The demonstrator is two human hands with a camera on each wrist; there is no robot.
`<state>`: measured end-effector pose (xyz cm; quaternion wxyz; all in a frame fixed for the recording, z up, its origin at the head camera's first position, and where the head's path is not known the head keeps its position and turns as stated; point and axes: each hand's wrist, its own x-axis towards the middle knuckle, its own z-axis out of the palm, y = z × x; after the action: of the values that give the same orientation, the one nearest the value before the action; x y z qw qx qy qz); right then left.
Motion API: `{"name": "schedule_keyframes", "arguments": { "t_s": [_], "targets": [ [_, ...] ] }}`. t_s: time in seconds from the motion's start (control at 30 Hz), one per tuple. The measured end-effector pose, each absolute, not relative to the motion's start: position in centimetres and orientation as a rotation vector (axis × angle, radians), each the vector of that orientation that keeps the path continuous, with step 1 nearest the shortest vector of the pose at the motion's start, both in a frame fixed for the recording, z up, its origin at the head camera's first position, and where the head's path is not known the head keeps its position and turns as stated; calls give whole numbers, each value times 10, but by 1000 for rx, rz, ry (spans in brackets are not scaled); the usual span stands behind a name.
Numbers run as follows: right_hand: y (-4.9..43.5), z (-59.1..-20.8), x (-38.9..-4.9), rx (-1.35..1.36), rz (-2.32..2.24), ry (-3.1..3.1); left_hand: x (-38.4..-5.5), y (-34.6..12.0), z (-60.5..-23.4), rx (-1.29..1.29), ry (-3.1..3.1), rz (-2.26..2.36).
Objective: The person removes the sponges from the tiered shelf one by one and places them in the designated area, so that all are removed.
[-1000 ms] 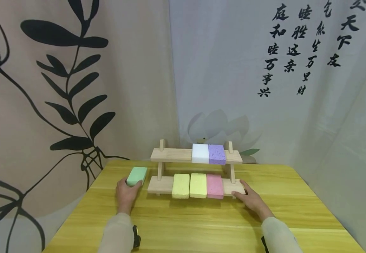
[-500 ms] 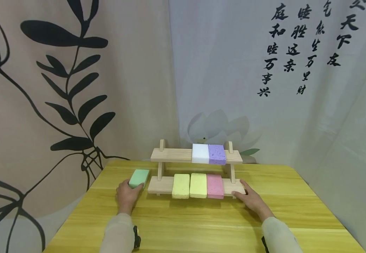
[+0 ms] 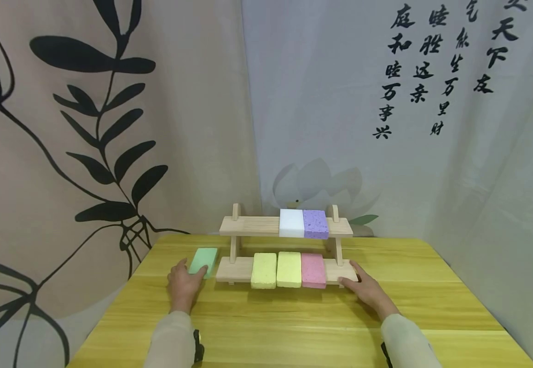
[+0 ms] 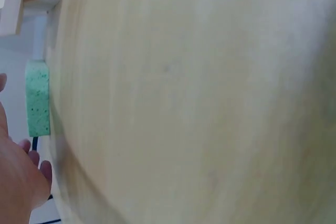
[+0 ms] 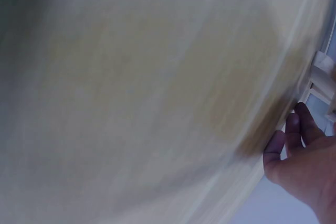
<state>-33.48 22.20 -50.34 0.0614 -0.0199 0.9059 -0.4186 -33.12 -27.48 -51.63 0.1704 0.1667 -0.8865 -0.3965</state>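
A green sponge point(image 3: 203, 260) lies flat on the table left of the small two-tier wooden shelf point(image 3: 250, 225). Around its near end my left hand point(image 3: 183, 287) is spread, thumb on the right and fingers on the left. In the left wrist view a gap shows between the sponge point(image 4: 38, 98) and the visible fingers of that hand point(image 4: 21, 182). My right hand point(image 3: 369, 292) holds the right end of the lower board, thumb in front. Two yellow sponges point(image 3: 264, 271) and a pink sponge point(image 3: 313, 271) sit on that board; a white sponge point(image 3: 291, 223) and a purple sponge point(image 3: 315, 224) sit above.
The wooden table point(image 3: 294, 327) reaches toward me in front of the shelf. Behind it hangs a pale curtain point(image 3: 202, 128) with printed black leaves and characters. The shelf stands near the table's back edge.
My left hand has lowered the green sponge from a tilted position to flat on the table, a little toward the shelf, and its grip has loosened. The right hand has stayed in place.
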Motion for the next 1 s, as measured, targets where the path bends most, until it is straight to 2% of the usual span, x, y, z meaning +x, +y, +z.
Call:
{"name": "schedule_keyframes", "arguments": {
  "t_s": [0.37, 0.67, 1.0],
  "targets": [
    [223, -505, -336, -39, -1278, 2726, -331, -270, -494, 474, -2442, -1146],
    [222, -502, -336, -38, -1290, 2711, -344, -264, -472, 417, -2317, -1239],
    [224, -501, -335, -20, -1189, 2762, -357, -229, -437, 288, -2249, -1323]
  ]
}}
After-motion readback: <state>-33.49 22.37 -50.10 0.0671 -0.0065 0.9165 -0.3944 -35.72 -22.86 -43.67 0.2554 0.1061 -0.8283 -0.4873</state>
